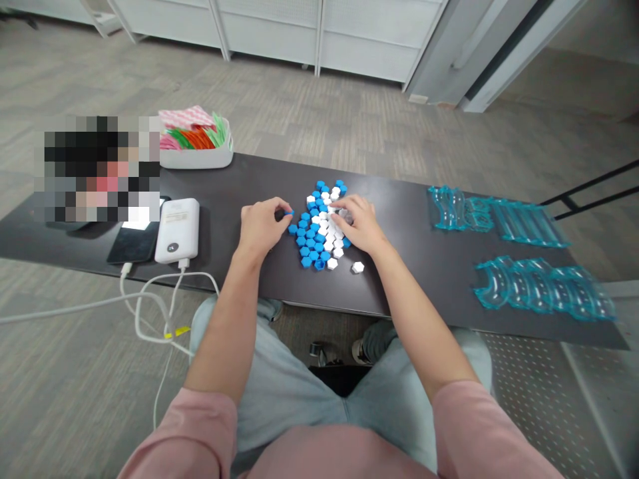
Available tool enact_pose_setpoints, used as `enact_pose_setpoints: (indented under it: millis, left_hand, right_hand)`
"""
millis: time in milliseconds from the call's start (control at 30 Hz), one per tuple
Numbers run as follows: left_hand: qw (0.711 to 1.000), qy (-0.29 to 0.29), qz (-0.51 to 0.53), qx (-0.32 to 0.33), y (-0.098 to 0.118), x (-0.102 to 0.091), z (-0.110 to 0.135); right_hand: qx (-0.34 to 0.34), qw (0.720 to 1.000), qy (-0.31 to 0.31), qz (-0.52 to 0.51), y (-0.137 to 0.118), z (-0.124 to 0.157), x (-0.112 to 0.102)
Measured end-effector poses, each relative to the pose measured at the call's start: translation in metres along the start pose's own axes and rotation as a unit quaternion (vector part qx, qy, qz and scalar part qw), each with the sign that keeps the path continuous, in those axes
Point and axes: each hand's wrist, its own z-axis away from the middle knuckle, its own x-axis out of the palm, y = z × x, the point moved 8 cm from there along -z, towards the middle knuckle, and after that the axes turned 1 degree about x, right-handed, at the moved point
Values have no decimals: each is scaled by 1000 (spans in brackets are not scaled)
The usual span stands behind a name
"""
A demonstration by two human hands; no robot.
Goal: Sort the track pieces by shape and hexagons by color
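A loose heap of small blue hexagonal pieces (pixel 305 251) and white hexagonal pieces (pixel 330 235) lies on the dark table in front of me. At the heap's left side, my left hand (pixel 264 226) pinches a blue hexagonal piece (pixel 291 213) between thumb and index finger. My right hand (pixel 360 223) rests over the right side of the heap, its thumb and fingers apart and touching the white pieces. Some pieces are hidden beneath that hand. One white piece (pixel 357 267) sits separately, nearer the table's front edge.
Clear teal plastic trays (pixel 542 287) lie on the right of the table (pixel 409 279). To the left are a white power bank (pixel 178 229) with cables (pixel 150 303), a dark phone (pixel 130 243) and a white basket (pixel 197 158) of colourful strips. A blurred patch covers the far left.
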Motion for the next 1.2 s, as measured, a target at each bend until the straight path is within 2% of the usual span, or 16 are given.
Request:
enact_pose_setpoints:
  millis: [133,267,467,533,733,933,1033,1133,1200]
  left_hand:
    - [999,14,-3,46,26,4,-2]
    - [997,-4,-26,75,46,18,-14]
    - [995,-18,-37,90,55,28,-23]
    - [996,-21,-26,84,53,26,-23]
    - [998,-17,-1,60,41,18,-23]
    - [998,-14,16,63,38,21,-25]
    - [997,6,31,67,38,15,-22]
    - [993,12,60,106,43,2,-8]
    - [981,-33,101,161,51,0,9]
  right_hand:
    - [-24,1000,-16,2,-16,-6,5]
    - [-84,994,-51,-45,-30,3,0]
    - [-181,971,-126,-87,-56,29,2]
    - [-177,972,-131,-78,-59,29,6]
    - [-107,991,-79,-27,-48,20,3]
    - [-91,992,-84,-11,-43,19,7]
    - [-90,993,-78,-27,-44,18,7]
    - [-82,993,-65,-54,-43,17,3]
    - [-62,993,-41,-90,-35,14,-5]
